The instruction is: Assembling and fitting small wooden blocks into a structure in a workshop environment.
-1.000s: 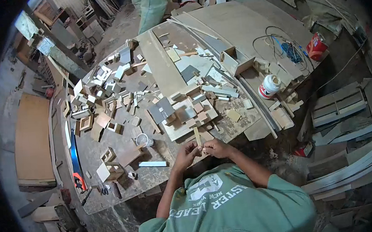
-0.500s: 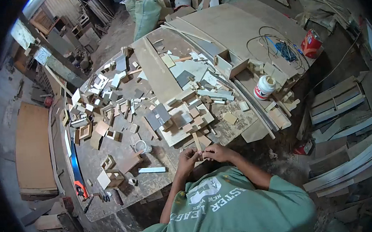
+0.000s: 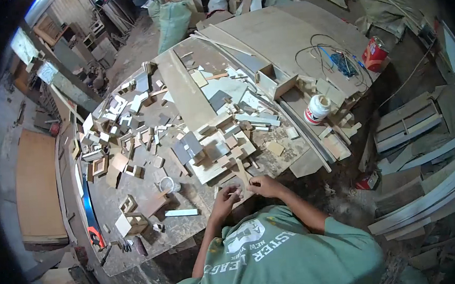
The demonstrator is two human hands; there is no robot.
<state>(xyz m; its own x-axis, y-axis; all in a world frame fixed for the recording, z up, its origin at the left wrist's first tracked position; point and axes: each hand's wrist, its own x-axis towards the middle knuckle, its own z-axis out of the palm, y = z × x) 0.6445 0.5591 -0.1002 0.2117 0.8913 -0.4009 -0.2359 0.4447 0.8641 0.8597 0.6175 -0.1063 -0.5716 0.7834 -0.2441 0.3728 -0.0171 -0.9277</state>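
Note:
My right hand (image 3: 266, 186) pinches the lower end of a thin pale wooden strip (image 3: 242, 171) at the near edge of the workbench. The strip points away from me, toward a small wooden assembly (image 3: 219, 149) of blocks and panels on a board. Just left of the strip, my left hand (image 3: 225, 200) is apart from it, with fingers curled together. A pale spot shows at its fingertips, too small to make out. Left of that hand lie a white-topped bar (image 3: 182, 212) and a clear cup (image 3: 168, 184).
Many wood offcuts (image 3: 125, 109) cover the bench's left half. A blue-bladed handsaw (image 3: 90, 209) lies along the left edge. On the right stand a white glue bottle (image 3: 317, 109) and a red can (image 3: 375, 54) near a coiled cable (image 3: 311, 57).
My left hand has let go of the strip and moved slightly left, away from my right hand. The strip stays in my right hand. The whole view has shifted a little.

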